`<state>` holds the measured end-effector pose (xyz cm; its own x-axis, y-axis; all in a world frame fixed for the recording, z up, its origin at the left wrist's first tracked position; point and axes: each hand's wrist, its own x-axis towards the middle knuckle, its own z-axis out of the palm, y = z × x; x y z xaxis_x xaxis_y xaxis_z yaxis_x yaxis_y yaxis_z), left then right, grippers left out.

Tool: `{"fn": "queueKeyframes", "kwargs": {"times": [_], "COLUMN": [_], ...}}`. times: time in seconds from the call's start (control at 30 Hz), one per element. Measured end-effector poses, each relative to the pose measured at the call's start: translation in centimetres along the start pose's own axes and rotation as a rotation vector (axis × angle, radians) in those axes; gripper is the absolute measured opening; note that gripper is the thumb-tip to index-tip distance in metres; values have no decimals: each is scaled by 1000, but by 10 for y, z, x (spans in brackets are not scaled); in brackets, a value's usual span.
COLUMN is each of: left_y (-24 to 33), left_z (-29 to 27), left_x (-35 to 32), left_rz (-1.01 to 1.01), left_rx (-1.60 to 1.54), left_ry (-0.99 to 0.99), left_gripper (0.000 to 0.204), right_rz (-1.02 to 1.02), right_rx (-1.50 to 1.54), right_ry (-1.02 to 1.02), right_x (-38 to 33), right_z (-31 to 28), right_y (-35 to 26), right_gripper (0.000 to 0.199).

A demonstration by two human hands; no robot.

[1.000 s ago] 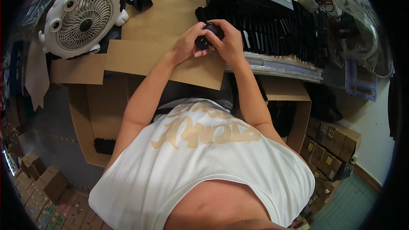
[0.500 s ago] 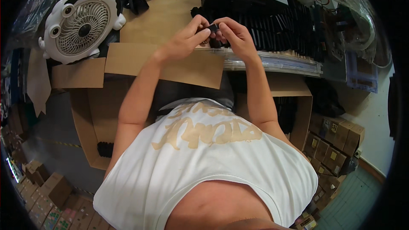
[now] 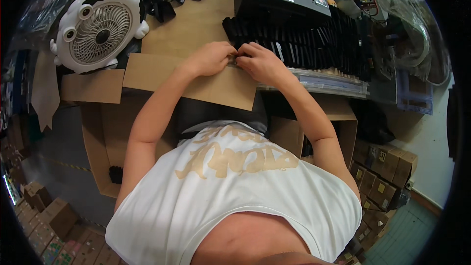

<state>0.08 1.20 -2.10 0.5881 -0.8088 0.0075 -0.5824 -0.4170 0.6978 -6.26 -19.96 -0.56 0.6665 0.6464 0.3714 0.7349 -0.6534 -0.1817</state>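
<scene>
Just behind the near edge of the worktable, my left hand (image 3: 214, 59) and my right hand (image 3: 260, 63) meet with bent fingers, fingertips almost touching. Both are closed, and whatever lies between the fingertips is mostly hidden. Right behind my right hand runs a long row of thin black plastic pieces (image 3: 299, 44), packed side by side. A cardboard flap (image 3: 191, 79) lies under my left wrist. Beside my right wrist, clear plastic strips (image 3: 331, 84) lie along the table edge.
A black tabletop machine (image 3: 279, 2) stands behind the row. At the left is a white animal-shaped fan (image 3: 100, 32), with black parts (image 3: 159, 5) beyond it. Open cardboard boxes (image 3: 95, 142) sit below the table edge. Stacked cartons (image 3: 390, 159) stand at the right.
Both hands have come lower and nearer to me, turning backs upward. The small black piece seen between their fingers before is now hidden from sight.
</scene>
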Motion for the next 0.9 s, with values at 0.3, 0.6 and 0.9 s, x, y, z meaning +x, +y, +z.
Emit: {"fn": "queueKeyframes", "kwargs": {"times": [0.3, 0.6, 0.9], "left_y": [-6, 0, 4], "left_z": [9, 13, 13], "left_x": [16, 29, 28], "left_rz": [26, 74, 82], "left_rx": [126, 72, 62], "left_ry": [-21, -60, -43], "left_gripper": [21, 19, 16], "right_rz": [363, 864, 827], "right_rx": [301, 408, 411], "right_ry": [367, 679, 690], "right_x": [-24, -83, -71], "right_z": [-16, -11, -12], "right_y": [-22, -27, -26], "right_gripper": [7, 6, 5]}}
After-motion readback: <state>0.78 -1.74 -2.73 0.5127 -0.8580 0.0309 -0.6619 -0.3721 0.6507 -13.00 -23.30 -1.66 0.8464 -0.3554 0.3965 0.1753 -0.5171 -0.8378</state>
